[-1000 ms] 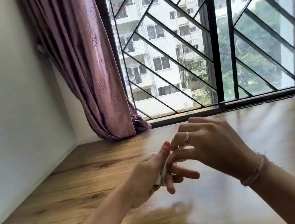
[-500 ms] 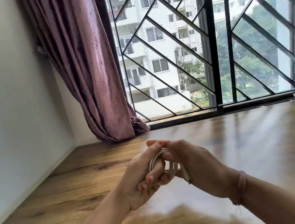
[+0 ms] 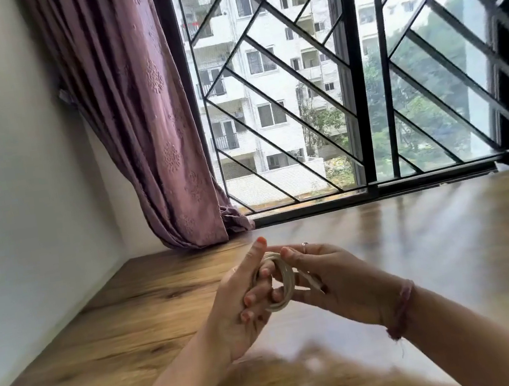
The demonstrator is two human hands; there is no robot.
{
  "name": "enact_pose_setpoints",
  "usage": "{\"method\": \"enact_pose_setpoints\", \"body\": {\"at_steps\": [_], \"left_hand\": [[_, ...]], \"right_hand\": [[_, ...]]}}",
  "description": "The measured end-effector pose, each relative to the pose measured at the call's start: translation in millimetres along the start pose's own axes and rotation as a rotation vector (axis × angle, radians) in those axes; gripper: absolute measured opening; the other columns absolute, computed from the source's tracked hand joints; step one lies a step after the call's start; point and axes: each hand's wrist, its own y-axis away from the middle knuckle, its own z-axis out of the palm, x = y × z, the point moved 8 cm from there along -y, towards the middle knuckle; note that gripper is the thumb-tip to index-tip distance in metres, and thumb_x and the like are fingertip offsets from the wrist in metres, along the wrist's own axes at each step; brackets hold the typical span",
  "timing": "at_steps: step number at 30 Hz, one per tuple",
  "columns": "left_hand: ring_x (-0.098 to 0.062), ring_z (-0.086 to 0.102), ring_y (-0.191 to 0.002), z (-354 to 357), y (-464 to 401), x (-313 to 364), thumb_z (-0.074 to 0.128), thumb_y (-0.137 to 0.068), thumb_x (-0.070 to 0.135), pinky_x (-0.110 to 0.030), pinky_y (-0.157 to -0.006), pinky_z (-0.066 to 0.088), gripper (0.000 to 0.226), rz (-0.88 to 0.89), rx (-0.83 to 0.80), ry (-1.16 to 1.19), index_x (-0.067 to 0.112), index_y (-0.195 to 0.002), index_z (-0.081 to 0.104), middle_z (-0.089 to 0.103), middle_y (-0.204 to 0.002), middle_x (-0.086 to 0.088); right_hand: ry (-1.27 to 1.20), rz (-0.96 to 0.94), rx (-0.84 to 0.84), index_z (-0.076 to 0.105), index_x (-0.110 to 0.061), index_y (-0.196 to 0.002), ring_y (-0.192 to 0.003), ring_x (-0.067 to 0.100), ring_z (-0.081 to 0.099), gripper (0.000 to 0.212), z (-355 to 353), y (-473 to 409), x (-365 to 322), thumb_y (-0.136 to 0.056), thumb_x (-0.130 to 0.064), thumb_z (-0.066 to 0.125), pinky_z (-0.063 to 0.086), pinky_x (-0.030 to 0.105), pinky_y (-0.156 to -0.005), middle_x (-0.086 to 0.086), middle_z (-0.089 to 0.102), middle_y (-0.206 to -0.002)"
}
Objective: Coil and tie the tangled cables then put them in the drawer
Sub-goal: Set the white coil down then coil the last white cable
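Nearest us, our left hand (image 3: 236,303) and right hand (image 3: 334,279) meet above the wooden bench (image 3: 450,247). Between them sits the white cable (image 3: 280,282), coiled in loops: the left grip curls through the coil, the right grip pinches its strands. Beyond hang a mauve curtain (image 3: 141,117) and the barred window (image 3: 351,74).

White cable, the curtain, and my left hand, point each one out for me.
White cable (image 3: 287,281): head view, on the coil's right side.
Curtain (image 3: 152,125): head view, mid fabric.
Left hand (image 3: 239,306): head view, on the palm.
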Motion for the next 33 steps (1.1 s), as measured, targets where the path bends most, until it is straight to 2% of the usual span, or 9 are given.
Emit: {"method": "enact_pose_setpoints", "body": {"at_steps": [3,6,11,15,20,23,27,30,33], "left_hand": [[-0.005,0.029,-0.029,4.1,-5.0,6.0,0.065,-0.074,0.056,-0.018,-0.044,0.037,0.039,0.082,0.039,-0.205,0.025,-0.053,0.056,0.032,-0.038,0.009],[-0.007,0.040,-0.038,12.4,-10.8,7.5,0.059,-0.080,0.054,-0.014,-0.040,0.037,0.038,0.154,0.047,-0.332,0.028,-0.051,0.060,0.037,-0.046,0.008],[-0.010,0.051,-0.053,12.2,-22.1,-13.7,0.068,-0.076,0.055,-0.022,-0.057,0.052,0.034,0.035,0.045,-0.217,0.024,-0.065,0.062,0.049,-0.060,0.005],[-0.010,0.047,-0.050,21.6,-32.4,-26.0,0.067,-0.080,0.051,-0.024,-0.056,0.051,0.037,-0.012,0.067,-0.126,0.019,-0.071,0.052,0.043,-0.059,0.004],[-0.009,0.038,-0.046,32.1,-40.6,-40.6,0.058,-0.090,0.039,-0.019,-0.046,0.038,0.031,-0.041,0.106,-0.119,0.019,-0.071,0.045,0.033,-0.056,0.004],[-0.009,0.034,-0.043,32.8,-42.4,-39.2,0.056,-0.092,0.032,-0.018,-0.042,0.032,0.028,-0.024,0.093,-0.137,0.018,-0.071,0.043,0.029,-0.055,0.003],[-0.009,0.030,-0.043,31.5,-41.4,-40.4,0.056,-0.093,0.031,-0.021,-0.046,0.029,0.031,-0.010,0.081,-0.164,0.020,-0.067,0.041,0.028,-0.053,0.004],[-0.009,0.028,-0.043,32.6,-42.9,-41.9,0.056,-0.093,0.031,-0.021,-0.045,0.027,0.032,0.002,0.074,-0.215,0.022,-0.067,0.039,0.027,-0.051,0.006],[-0.008,0.027,-0.042,35.1,-43.7,-43.6,0.055,-0.093,0.030,-0.018,-0.041,0.027,0.031,0.011,0.063,-0.242,0.021,-0.067,0.041,0.026,-0.051,0.007]], "right_hand": [[0.003,0.045,0.063,0.068,-0.006,-0.111,-0.085,0.014,0.062,0.031,-18.2,2.4,-4.1,-0.084,-0.018,0.058,0.050,0.034,-0.092,0.008,0.065,-0.098],[-0.012,0.038,0.095,0.067,-0.004,-0.114,-0.075,0.012,0.063,0.034,-31.6,5.4,-11.1,-0.082,-0.013,0.060,0.054,0.025,-0.077,0.007,0.066,-0.091],[-0.038,0.040,0.305,0.070,-0.001,-0.106,-0.067,0.014,0.067,0.037,-56.0,12.0,-12.3,-0.070,-0.011,0.070,0.055,0.022,-0.059,0.012,0.069,-0.083],[-0.031,0.028,0.393,0.073,-0.005,-0.098,-0.067,0.014,0.068,0.030,-71.6,16.2,-14.6,-0.069,-0.014,0.074,0.056,0.023,-0.059,0.009,0.071,-0.079],[0.121,0.039,0.489,0.071,-0.002,-0.102,-0.072,0.014,0.069,0.046,-89.5,23.6,-19.6,-0.061,-0.022,0.080,0.057,0.024,-0.064,0.009,0.072,-0.084],[0.240,-0.010,0.548,0.072,-0.004,-0.100,-0.080,0.014,0.070,0.037,-107.1,34.2,-32.4,-0.073,-0.028,0.078,0.055,0.023,-0.068,0.006,0.075,-0.091],[0.778,-0.119,0.936,0.073,-0.010,-0.090,-0.087,0.018,0.065,0.015,-157.2,77.1,-65.0,-0.084,-0.023,0.069,0.048,0.027,-0.077,0.003,0.072,-0.087],[1.177,-0.055,1.193,0.071,-0.011,-0.102,-0.104,0.027,0.060,0.019,-193.5,122.9,-84.0,-0.087,-0.015,0.060,0.045,0.032,-0.092,0.011,0.067,-0.108],[1.486,0.164,1.380,0.063,-0.016,-0.116,-0.118,0.036,0.044,0.034,-224.9,168.2,-95.9,-0.087,-0.009,0.048,0.040,0.043,-0.096,0.014,0.049,-0.126]]}}
